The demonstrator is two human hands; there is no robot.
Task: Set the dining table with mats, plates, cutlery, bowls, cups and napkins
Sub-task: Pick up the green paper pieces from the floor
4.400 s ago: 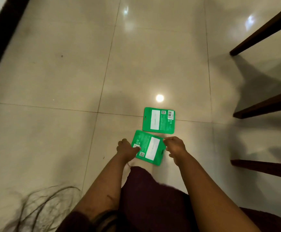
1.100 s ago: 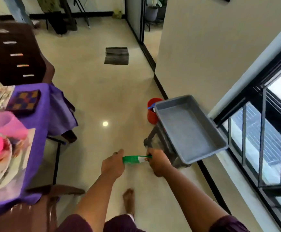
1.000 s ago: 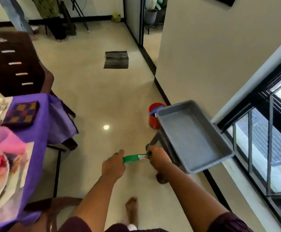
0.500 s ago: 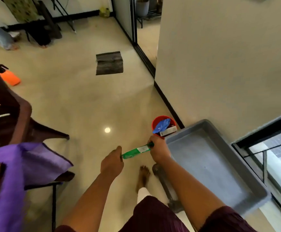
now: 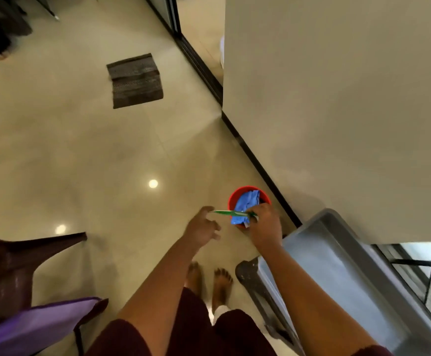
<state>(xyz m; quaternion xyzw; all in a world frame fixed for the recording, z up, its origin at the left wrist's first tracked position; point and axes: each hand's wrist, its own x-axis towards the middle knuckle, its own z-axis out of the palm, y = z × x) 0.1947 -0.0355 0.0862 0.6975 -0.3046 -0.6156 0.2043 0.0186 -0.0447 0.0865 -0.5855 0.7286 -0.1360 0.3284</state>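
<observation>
Green packets (image 5: 232, 213) being held edge-on above red bucket (image 5: 235, 199) stuffed with blue wrapper (image 5: 246, 202), beside grey tray (image 5: 363, 286); right hand (image 5: 265, 226) pinching their end, left hand (image 5: 201, 227) hanging loose-fingered, gripping nothing, just short of their tip.

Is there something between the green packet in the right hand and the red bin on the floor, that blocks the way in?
Partly. The right hand pinches the green packet just over the red bin, but crumpled blue wrapping already fills much of the bin's mouth. The left hand is off the packet, beside it.
</observation>
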